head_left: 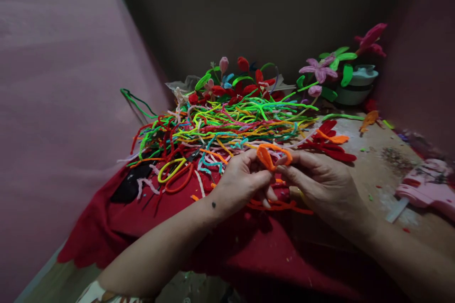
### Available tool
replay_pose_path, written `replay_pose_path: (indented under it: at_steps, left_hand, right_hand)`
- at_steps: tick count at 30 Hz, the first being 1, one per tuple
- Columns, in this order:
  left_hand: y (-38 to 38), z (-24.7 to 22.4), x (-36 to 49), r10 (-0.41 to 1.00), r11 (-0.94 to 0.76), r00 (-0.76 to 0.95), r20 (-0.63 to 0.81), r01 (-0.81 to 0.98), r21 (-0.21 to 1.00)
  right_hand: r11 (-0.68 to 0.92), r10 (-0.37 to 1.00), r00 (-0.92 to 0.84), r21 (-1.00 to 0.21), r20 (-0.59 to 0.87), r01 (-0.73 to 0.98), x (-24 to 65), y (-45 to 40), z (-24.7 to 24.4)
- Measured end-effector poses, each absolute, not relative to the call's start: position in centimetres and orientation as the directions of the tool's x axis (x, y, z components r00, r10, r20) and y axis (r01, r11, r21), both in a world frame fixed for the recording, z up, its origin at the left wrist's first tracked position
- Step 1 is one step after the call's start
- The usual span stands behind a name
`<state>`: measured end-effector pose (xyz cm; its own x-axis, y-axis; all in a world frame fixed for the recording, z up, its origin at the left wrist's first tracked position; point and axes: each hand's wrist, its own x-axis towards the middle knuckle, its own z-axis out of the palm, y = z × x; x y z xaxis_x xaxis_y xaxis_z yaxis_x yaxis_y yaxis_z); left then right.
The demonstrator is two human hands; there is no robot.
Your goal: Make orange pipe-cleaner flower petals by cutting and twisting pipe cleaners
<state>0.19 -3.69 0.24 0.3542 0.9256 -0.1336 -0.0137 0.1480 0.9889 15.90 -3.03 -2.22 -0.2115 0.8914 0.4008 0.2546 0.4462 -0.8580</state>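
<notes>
An orange pipe cleaner (266, 158), bent into loops, is pinched between both hands above the table's front part. My left hand (245, 177) holds its left loop at the base, fingers curled. With thumb and fingertips, my right hand (313, 177) grips the loop on the right side. More orange pipe cleaners (295, 207) lie below the hands on the red cloth (227, 241). Beyond the hands spreads a large pile of pipe cleaners (245, 120) in green, yellow, orange, pink and red. Red petal shapes (330, 149) with an orange one rest just past my right hand.
A pink glue gun (426, 187) lies at the right on a brown board (380, 165). Finished fuzzy flowers (241, 87) stand behind the pile. A pale pot (356, 86) is at the back right. Yellow and red loops (170, 170) and a black object (130, 183) are at the left.
</notes>
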Motion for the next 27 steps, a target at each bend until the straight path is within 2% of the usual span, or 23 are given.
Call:
replay_pose_path:
  at_steps: [3, 8, 11, 14, 17, 22, 24, 27]
  left_hand:
    - [-3.7, 0.3, 0.2, 0.926, 0.16, 0.351, -0.141, -0.024, 0.987]
    - [-3.8, 0.3, 0.2, 0.923, 0.174, 0.355, -0.151, -0.034, 0.984]
    - [-3.8, 0.2, 0.2, 0.922, 0.214, 0.34, -0.186, -0.047, 0.976]
    - [-3.7, 0.0, 0.3, 0.926, 0.224, 0.322, -0.195, -0.054, 0.973]
    - [-3.8, -0.4, 0.5, 0.94, 0.193, 0.295, -0.175, -0.034, 0.981]
    - [-3.8, -1.0, 0.6, 0.953, 0.09, 0.287, -0.093, 0.022, 0.996]
    - [-3.8, -0.9, 0.4, 0.954, 0.066, 0.292, -0.072, 0.029, 0.997]
    - [-3.8, -0.6, 0.3, 0.956, 0.049, 0.287, -0.054, 0.024, 0.999]
  right_hand:
    - [0.582, 0.813, -0.225, -0.736, 0.537, 0.347, 16.0, -3.0, -2.3]
    - [0.799, 0.561, -0.323, -0.396, 0.762, 0.453, 16.0, -3.0, -2.1]
    - [0.831, 0.47, -0.413, -0.234, 0.78, 0.504, 16.0, -3.1, -2.0]
    - [0.854, 0.422, -0.508, -0.141, 0.751, 0.501, 15.9, -3.2, -2.2]
    - [0.845, 0.46, -0.503, -0.187, 0.732, 0.501, 15.8, -3.2, -2.4]
    - [0.765, 0.636, -0.394, -0.476, 0.664, 0.433, 15.8, -3.1, -2.0]
    - [0.755, 0.653, -0.395, -0.51, 0.647, 0.413, 15.9, -3.2, -1.8]
    - [0.755, 0.642, -0.371, -0.47, 0.671, 0.457, 16.1, -3.4, -1.8]
